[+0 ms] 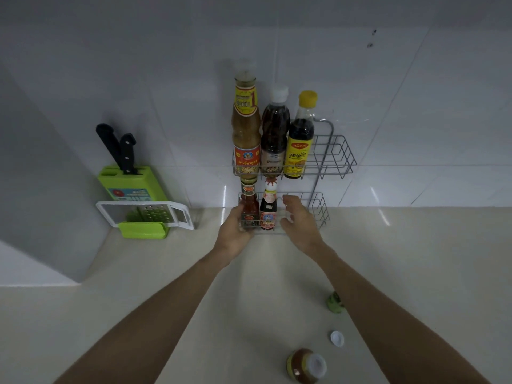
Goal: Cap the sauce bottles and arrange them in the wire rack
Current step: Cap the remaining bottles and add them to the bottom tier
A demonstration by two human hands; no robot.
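Down on the low shelf of the wire rack (318,212), the left hand (235,231) grips the red sauce bottle (249,209). Push it back gently, standing straight. The right hand (300,220) is open, holding nothing.

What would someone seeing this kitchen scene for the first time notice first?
The wire rack on the white tiled wall, with three tall sauce bottles on its upper shelf, the brown sauce bottle at the left. Below, the left hand wraps the red sauce bottle on the lower shelf, the right hand open beside it. A green knife block stands at left.
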